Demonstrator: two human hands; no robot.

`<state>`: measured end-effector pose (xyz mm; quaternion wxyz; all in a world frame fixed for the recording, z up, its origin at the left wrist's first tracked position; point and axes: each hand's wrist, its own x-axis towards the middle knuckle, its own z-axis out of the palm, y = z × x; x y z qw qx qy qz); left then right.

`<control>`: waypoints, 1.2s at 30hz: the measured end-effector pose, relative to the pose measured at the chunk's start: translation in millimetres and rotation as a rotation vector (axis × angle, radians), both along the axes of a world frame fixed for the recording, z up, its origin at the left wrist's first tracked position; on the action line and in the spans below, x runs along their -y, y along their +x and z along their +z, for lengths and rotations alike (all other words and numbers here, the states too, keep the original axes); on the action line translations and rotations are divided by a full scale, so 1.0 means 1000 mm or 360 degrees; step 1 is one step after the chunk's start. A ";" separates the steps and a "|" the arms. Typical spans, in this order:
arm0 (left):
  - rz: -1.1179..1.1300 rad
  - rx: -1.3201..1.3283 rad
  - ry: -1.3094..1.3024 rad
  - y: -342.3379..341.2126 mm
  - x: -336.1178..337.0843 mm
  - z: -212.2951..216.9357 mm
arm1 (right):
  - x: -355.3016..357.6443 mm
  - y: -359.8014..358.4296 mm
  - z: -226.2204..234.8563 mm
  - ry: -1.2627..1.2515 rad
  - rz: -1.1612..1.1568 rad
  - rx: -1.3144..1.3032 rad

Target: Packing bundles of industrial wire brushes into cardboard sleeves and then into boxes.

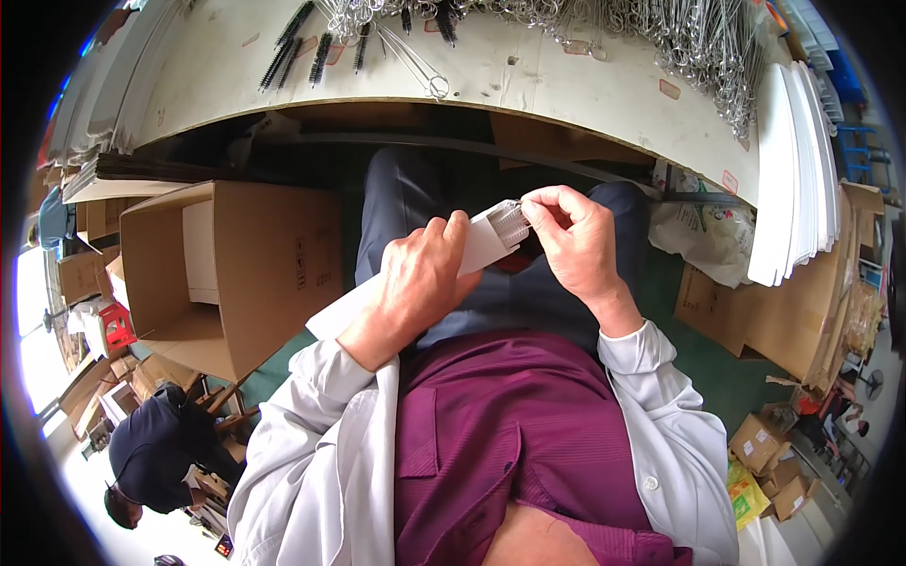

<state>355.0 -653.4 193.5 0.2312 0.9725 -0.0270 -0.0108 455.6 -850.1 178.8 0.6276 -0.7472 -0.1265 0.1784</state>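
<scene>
1. Workbench [585, 85] with a pale top spans the background, beyond both hands; wire brushes [293, 42] lie on it.
2. Left hand [415, 283] is closed around a long white paper sleeve [481, 247], held over the lap.
3. Right hand [576, 241] pinches the sleeve's far open end, just beside the left thumb.
4. Open cardboard box [236, 274] stands left of the left hand.

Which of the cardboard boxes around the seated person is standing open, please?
The large cardboard box at the person's left, beside the knee: its open side shows its inside, while the small boxes at lower right are shut.
</scene>
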 end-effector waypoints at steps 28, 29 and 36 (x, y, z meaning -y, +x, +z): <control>0.0089 -0.0255 -0.0279 0.002 0.001 0.005 | 0.013 0.009 0.006 -0.0022 0.0192 0.0206; 0.0090 -0.0255 -0.0280 0.001 0.000 0.003 | 0.012 0.009 0.006 0.0001 0.0191 0.0187; 0.0061 -0.0267 -0.0246 0.001 0.003 -0.001 | 0.002 0.004 0.001 -0.0106 0.0040 0.0480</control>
